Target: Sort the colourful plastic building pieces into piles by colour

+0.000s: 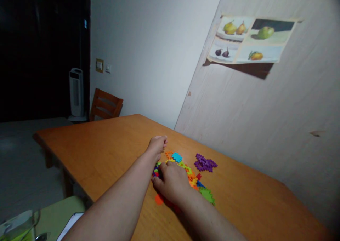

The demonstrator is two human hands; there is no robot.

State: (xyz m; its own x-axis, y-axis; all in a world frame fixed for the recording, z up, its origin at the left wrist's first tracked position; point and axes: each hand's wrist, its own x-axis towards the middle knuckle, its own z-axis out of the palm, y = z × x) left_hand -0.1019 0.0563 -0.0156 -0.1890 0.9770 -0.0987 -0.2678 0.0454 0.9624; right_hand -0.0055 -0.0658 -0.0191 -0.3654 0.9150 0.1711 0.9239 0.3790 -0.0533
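Note:
Colourful interlocking plastic pieces [186, 170] lie in a loose pile on the wooden table [106, 145]. A joined purple cluster [204, 163] sits a little apart on the right, a blue piece [176, 157] at the far side, a green one [207, 195] nearer me. My left hand [157, 144] rests at the pile's far left edge with fingers curled in. My right hand [172, 182] lies palm down over the pile's near side, fingers bent onto the pieces. What either hand grips is hidden.
The table stands against a pale wood-grain wall bearing a fruit picture [249, 39]. A wooden chair [105, 104] stands at the far end, a white heater [76, 91] behind it. A green surface with a glass [16, 228] and a phone [69, 225] sits at lower left.

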